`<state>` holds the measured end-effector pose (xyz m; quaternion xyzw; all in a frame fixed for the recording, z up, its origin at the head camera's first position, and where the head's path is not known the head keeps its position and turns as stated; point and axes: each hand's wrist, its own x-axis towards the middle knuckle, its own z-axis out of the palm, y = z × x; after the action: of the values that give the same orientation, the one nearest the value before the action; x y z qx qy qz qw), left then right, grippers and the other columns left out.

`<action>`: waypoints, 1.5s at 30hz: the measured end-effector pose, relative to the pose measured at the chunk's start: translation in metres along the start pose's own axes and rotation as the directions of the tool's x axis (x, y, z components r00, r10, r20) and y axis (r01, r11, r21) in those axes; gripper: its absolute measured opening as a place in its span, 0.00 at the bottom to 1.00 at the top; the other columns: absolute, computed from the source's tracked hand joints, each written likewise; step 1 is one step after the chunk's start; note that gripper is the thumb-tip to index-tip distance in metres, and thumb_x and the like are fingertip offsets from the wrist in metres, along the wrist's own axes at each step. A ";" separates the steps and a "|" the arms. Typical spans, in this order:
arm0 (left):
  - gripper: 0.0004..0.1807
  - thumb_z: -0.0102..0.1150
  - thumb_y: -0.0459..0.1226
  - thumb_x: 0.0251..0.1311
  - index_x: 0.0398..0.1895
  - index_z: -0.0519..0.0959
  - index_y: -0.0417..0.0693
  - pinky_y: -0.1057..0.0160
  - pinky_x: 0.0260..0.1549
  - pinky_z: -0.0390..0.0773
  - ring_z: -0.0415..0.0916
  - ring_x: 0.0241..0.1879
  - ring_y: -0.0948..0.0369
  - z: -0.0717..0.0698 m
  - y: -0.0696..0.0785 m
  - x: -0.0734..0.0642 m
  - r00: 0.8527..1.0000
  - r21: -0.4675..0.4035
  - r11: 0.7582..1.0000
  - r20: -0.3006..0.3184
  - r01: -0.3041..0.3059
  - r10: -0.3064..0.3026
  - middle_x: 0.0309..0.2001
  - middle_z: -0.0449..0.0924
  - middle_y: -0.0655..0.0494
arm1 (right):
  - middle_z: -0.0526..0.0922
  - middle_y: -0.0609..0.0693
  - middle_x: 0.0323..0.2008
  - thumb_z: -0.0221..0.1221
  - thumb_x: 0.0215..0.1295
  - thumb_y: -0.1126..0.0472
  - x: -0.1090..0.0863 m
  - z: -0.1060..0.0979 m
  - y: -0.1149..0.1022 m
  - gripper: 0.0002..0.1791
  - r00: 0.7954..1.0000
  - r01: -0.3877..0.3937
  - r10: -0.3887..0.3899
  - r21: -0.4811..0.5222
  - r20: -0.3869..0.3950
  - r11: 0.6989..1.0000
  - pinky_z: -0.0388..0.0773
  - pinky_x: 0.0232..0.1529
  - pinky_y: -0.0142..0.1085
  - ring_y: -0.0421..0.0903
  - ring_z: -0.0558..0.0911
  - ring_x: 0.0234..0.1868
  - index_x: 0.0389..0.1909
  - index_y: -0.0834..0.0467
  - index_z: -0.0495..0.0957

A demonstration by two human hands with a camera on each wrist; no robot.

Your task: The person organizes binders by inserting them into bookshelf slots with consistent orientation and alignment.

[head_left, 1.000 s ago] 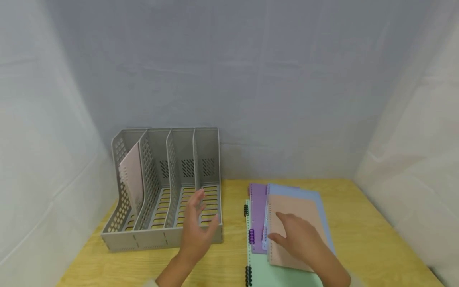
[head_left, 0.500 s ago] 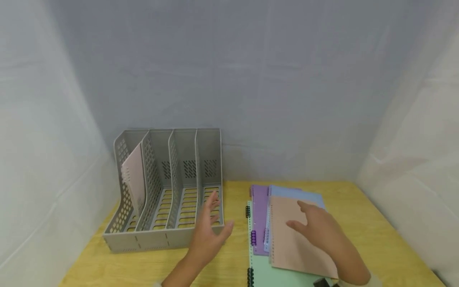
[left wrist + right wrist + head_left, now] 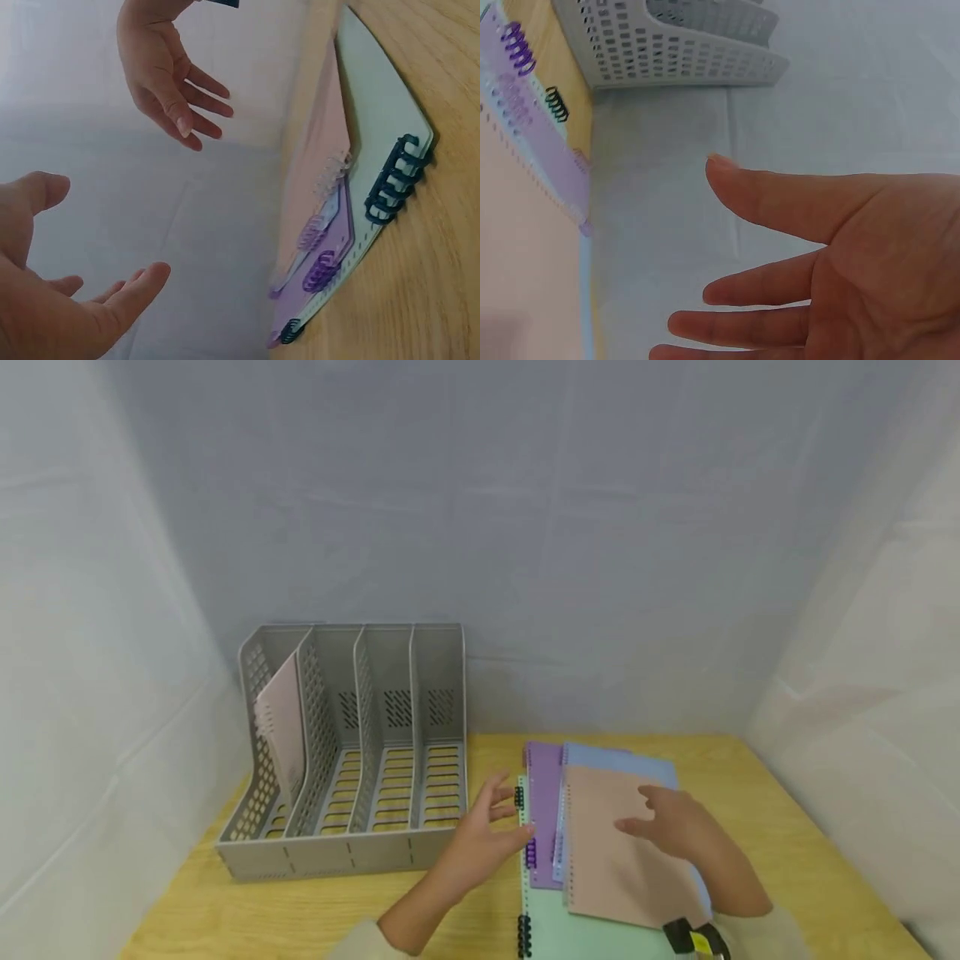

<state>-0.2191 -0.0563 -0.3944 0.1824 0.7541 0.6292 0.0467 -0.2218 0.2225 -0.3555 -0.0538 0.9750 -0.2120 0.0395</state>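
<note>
My left hand (image 3: 480, 839) hovers by the left edge of a notebook stack, thumb and fingers spread, holding nothing. Above the top notebook, which has a salmon-pink cover (image 3: 607, 868), my right hand (image 3: 678, 822) is held with fingers loosely extended and nothing in it. Beneath that lie a blue notebook (image 3: 645, 767), a purple notebook (image 3: 543, 810) and a larger mint-green notebook (image 3: 585, 935) with black ring bindings. In the left wrist view the stack (image 3: 367, 112) is seen edge-on, and both hands are apart from it.
A grey file rack (image 3: 337, 852) with several compartments stands left of the stack. Its leftmost compartment holds a pale pink notebook (image 3: 283, 718), leaning. White sheeting (image 3: 525, 527) encloses the wooden table (image 3: 772, 852) at the back and sides.
My left hand has moved right, from in front of the rack to the stack's left edge. My right hand has shifted right over the pink cover. The notebooks look unmoved.
</note>
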 end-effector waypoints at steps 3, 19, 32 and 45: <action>0.42 0.65 0.43 0.61 0.74 0.55 0.49 0.46 0.52 0.77 0.68 0.62 0.43 0.007 -0.005 0.005 0.999 0.010 0.999 0.041 0.032 -0.032 0.67 0.64 0.39 | 0.74 0.74 0.54 0.61 0.62 0.40 0.007 0.002 0.010 0.47 1.000 -0.010 0.010 0.003 0.024 1.000 0.70 0.55 0.62 0.70 0.73 0.56 0.63 0.77 0.61; 0.37 0.59 0.32 0.63 0.72 0.55 0.33 0.45 0.53 0.77 0.71 0.57 0.38 0.049 -0.031 0.034 0.952 -0.260 0.924 0.199 0.280 -0.232 0.56 0.74 0.34 | 0.61 0.80 0.63 0.60 0.65 0.46 0.042 0.021 0.052 0.46 0.992 -0.107 0.106 0.002 0.069 0.994 0.64 0.61 0.62 0.75 0.63 0.63 0.63 0.83 0.56; 0.36 0.61 0.34 0.61 0.69 0.59 0.33 0.46 0.55 0.75 0.71 0.58 0.38 0.070 -0.046 0.044 0.920 -0.175 0.911 0.194 0.374 -0.340 0.55 0.73 0.34 | 0.53 0.82 0.64 0.46 0.73 0.41 0.065 0.022 0.086 0.48 0.975 -0.205 0.201 0.038 0.091 0.978 0.61 0.64 0.62 0.77 0.59 0.64 0.64 0.85 0.49; 0.31 0.54 0.36 0.65 0.68 0.60 0.32 0.44 0.55 0.75 0.69 0.59 0.36 0.075 -0.048 0.045 0.922 -0.127 0.919 0.162 0.372 -0.351 0.60 0.68 0.31 | 0.51 0.83 0.64 0.29 0.74 0.35 0.070 0.025 0.106 0.51 0.957 -0.289 0.274 0.204 0.098 0.936 0.74 0.54 0.56 0.74 0.67 0.60 0.65 0.84 0.45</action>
<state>-0.2487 0.0218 -0.4491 0.0782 0.7185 0.6525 0.2277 -0.2983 0.2993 -0.4258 0.0835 0.9419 -0.3068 0.1084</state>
